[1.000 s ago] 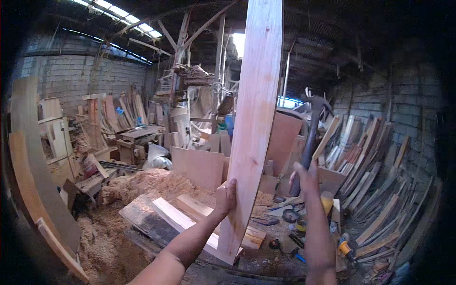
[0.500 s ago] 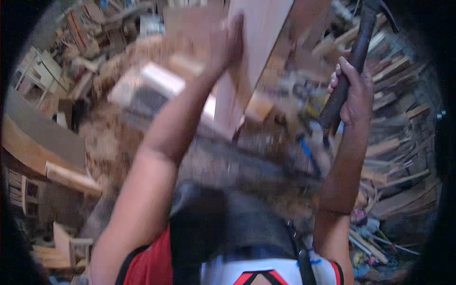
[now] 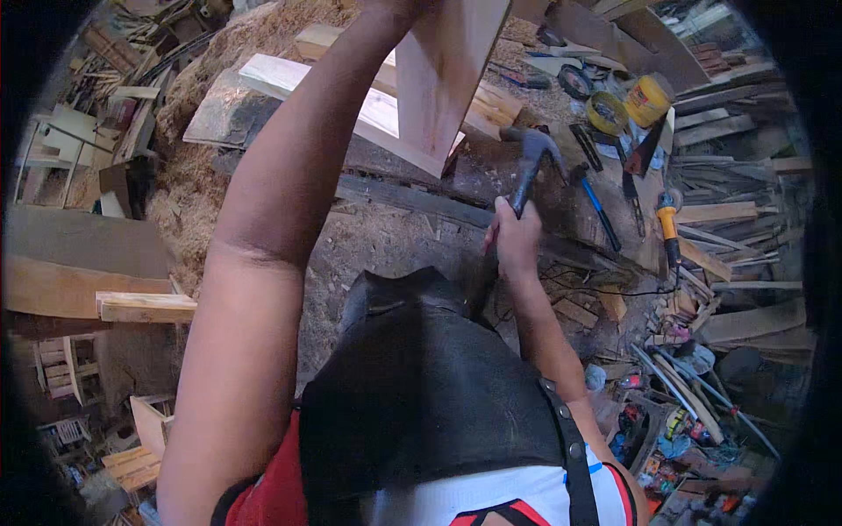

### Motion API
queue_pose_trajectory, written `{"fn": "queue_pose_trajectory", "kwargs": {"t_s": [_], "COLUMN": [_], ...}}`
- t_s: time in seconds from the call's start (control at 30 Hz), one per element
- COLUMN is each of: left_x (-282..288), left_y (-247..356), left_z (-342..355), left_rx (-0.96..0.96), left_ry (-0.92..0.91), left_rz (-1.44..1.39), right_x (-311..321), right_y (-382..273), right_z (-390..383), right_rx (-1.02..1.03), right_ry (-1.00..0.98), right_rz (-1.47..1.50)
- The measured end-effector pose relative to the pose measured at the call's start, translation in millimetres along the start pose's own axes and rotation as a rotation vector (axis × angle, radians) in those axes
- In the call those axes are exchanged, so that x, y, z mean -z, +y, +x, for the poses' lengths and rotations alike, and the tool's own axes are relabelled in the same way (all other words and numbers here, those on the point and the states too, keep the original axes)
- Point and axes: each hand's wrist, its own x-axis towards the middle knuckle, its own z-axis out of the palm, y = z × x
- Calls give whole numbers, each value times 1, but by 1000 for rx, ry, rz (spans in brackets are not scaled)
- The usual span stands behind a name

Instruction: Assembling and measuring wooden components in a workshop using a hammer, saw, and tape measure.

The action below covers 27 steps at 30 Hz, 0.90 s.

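Observation:
My right hand [image 3: 517, 238] is closed around the handle of a claw hammer [image 3: 529, 171], its head pointing away from me, low over the near side of the workbench. A wide pale wooden board [image 3: 443, 79] stands tilted on the bench, its lower corner by a lighter plank [image 3: 285, 77] that lies across the bench top. My left hand [image 3: 393, 7] is at the upper edge of the picture beside that board, mostly cut off, with its fingers out of sight. A blue-handled hammer [image 3: 600, 209] lies to the right of the claw hammer.
On the bench's right side are a yellow tub [image 3: 647, 101], a handsaw [image 3: 646, 151] and a yellow-and-black angle grinder [image 3: 669, 219] with a cord. Sawdust [image 3: 180, 188] is heaped at the left. Stacked timber [image 3: 728, 210] fills the right; wooden offcuts [image 3: 145, 307] stand at the left.
My right hand has brought the claw hammer down and left, from raised at the upper right to low over the bench. The board and my left hand now appear higher in the picture.

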Motion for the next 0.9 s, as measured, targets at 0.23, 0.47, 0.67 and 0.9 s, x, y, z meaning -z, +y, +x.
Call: {"fn": "queue_pose_trajectory", "kwargs": {"t_s": [0.23,0.47,0.67,0.9], "left_x": [20,10,2,1], "left_y": [23,45,33,28], "left_z": [27,37,35,36], "left_rx": [257,316,178,104], "left_ry": [-29,95,103,163], "left_rz": [-387,-160,-135,-126], "right_x": [2,-39,-81,-89], "right_y": [-56,-66,-42,-42], "right_z": [9,5,-6,-11], "right_rx": [234,558,81,37], "right_ry": [67,70,-117,-128], "right_rz": [-188,321,277,307]}}
